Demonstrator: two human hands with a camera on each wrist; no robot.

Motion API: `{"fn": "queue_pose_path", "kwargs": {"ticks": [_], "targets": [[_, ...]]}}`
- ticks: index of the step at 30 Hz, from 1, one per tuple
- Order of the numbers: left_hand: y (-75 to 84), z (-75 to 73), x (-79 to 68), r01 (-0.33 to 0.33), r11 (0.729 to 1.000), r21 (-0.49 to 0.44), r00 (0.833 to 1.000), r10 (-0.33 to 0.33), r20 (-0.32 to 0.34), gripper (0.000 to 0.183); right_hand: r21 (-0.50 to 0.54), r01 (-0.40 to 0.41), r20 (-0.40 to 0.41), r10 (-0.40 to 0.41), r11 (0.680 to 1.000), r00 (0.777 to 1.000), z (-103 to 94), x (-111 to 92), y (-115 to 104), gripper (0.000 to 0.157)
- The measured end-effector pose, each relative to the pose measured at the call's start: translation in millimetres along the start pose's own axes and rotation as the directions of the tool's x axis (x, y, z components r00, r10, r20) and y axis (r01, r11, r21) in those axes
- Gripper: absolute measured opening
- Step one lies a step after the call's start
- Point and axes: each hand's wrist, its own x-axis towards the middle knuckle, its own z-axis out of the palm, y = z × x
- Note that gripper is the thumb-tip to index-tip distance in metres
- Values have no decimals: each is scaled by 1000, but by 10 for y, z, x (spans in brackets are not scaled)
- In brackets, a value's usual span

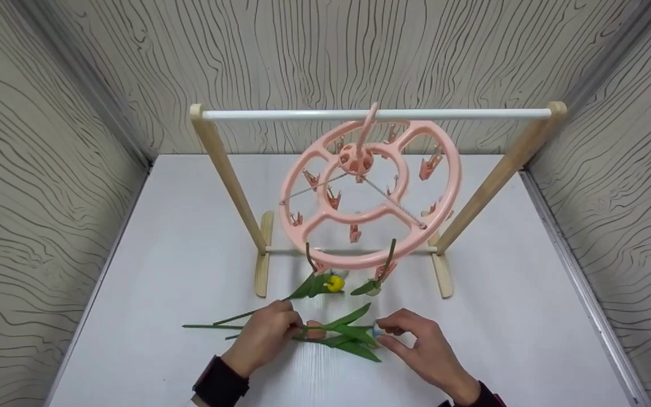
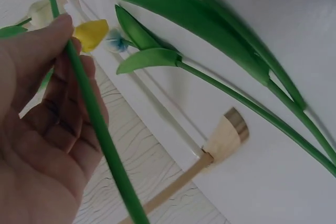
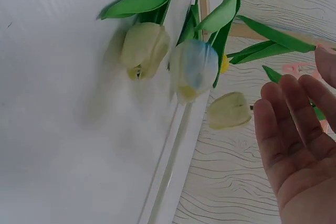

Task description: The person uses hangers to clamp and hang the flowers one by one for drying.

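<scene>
My left hand [image 1: 269,333] pinches the green stem of a blue-and-white tulip [image 3: 194,69] between thumb and fingers, low over the table. Beside that flower is my right hand [image 1: 421,345], its fingers loosely bent; the right wrist view shows a gap between them and the petals. A pink tulip [image 1: 315,329] and a cream tulip [image 3: 144,51] lie under and next to the held one. Farther back, another tulip with a bluish flower [image 2: 116,40] lies on the table. A yellow tulip [image 1: 334,283] and a whitish tulip [image 3: 229,110] hang upside down from clips.
A round pink clip hanger [image 1: 370,261] hangs from the white bar [image 1: 280,115] of a wooden stand [image 1: 229,186]. Several pink clips [image 1: 430,168] dangle from it. The stand's feet [image 1: 443,277] rest on the white table [image 1: 150,254], with patterned walls around.
</scene>
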Motion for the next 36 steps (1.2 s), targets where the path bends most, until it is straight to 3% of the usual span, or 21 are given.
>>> {"fn": "queue_pose_path", "kwargs": {"ticks": [4,8,13,17,23,28,36], "targets": [[138,59,59,-59,998,-2,998,59,-21,7,-9,45,14,-45,999,999,104,3,-69,17],[268,105,144,-88,996,11,996,88,7,4,-101,109,-3,-110,989,994,203,17,-104,20],[393,144,239,-128,990,57,992,127,22,8,-267,174,-25,-187,948,982,271,40,-123,29],[472,178,296,-145,986,77,989,144,16,9,-342,202,-5,-217,918,976,302,54,-143,31],[588,219,364,-145,986,84,989,146,-8,10,-436,197,44,-198,878,979,349,77,-175,28],[662,238,408,-150,986,77,988,152,-11,9,-445,129,78,-105,886,991,336,83,-191,23],[705,224,430,-170,985,39,985,171,-26,8,-414,161,49,-155,896,987,302,63,-123,26]]}}
